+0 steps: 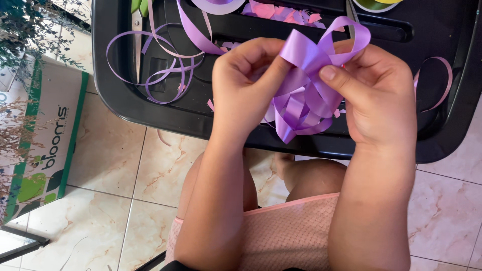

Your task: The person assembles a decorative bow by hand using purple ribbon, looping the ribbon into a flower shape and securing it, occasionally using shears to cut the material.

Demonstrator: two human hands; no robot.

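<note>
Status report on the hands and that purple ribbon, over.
Left hand and right hand both pinching the looped purple ribbon bow above the black tray. Loose ribbon strands lie on the tray. Nothing blocking.

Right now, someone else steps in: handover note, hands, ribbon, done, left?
Left hand: fingers pinching the looped glossy purple ribbon bow at its centre.
Right hand: thumb pressed on the same centre, fingers behind it.
The bow is held above the near edge of the black plastic tray table; several loops formed, tails hanging loose.
Thin lilac curling ribbon strands lie on the tray's left part, pink and purple ribbon scraps at its far edge.
Left: no tie shows at the centre; only fingers hold it.
</note>
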